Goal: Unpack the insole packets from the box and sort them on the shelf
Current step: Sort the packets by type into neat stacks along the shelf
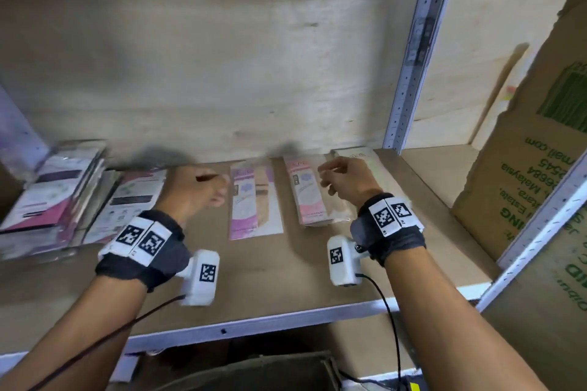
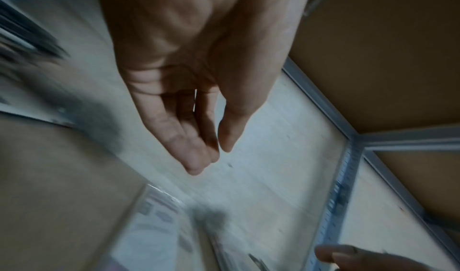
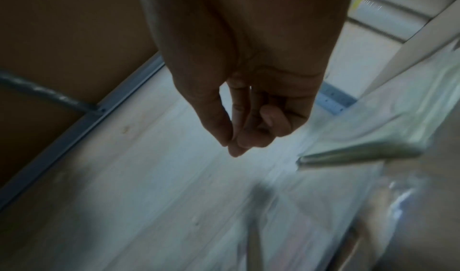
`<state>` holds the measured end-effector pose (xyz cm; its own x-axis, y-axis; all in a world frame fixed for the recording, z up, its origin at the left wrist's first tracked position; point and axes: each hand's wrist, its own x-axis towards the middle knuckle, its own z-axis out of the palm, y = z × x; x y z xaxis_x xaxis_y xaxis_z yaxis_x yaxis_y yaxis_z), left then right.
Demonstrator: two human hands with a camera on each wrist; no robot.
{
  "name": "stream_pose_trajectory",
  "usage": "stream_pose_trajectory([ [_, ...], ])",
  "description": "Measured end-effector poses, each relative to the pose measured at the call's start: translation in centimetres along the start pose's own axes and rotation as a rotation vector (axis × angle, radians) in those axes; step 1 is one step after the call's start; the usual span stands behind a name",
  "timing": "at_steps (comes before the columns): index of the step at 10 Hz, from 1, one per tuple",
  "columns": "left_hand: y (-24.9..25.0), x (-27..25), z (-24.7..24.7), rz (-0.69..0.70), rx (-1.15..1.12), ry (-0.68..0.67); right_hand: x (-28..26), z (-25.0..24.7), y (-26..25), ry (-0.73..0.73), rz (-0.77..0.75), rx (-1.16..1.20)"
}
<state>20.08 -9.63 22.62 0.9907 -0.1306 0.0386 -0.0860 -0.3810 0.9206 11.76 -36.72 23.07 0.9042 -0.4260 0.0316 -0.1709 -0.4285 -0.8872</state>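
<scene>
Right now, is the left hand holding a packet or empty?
Empty. The left hand shows a bare palm with fingers loosely extended and nothing between them; in the head view it hovers above the shelf, packets lying flat beyond it.

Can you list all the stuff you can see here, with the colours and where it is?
Shelf: one, brown board, white metal edge, across the middle.
Packets: several piles, pink, purple and white, in a row along the shelf's back.
Back wall: one, pale wood, behind the shelf.
Post: one, white metal with holes, right of the packets.
Cardboard box: one, brown with green print, far right.
Wristbands: two, black with square-patterned tags.
Hands: left hand and right hand, both empty, above the packets.
</scene>
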Motion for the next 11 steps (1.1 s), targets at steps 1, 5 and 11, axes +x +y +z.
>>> stream_pose_trajectory([
  [1, -3.5, 0.0, -4.3, -0.035, -0.072, 0.093, -1.0, 3.6, -1.7, -0.105, -0.017, 0.050],
  [5, -8.3, -0.4, -17.2, -0.029, -0.110, 0.217, 0.2, 21.8, -8.6, -0.572, 0.137, 0.112],
  [11, -7.1, -1.4, -20.1, -0.059, -0.291, 0.256, 1.6, 33.3, -11.6, -0.512, 0.193, -0.036],
])
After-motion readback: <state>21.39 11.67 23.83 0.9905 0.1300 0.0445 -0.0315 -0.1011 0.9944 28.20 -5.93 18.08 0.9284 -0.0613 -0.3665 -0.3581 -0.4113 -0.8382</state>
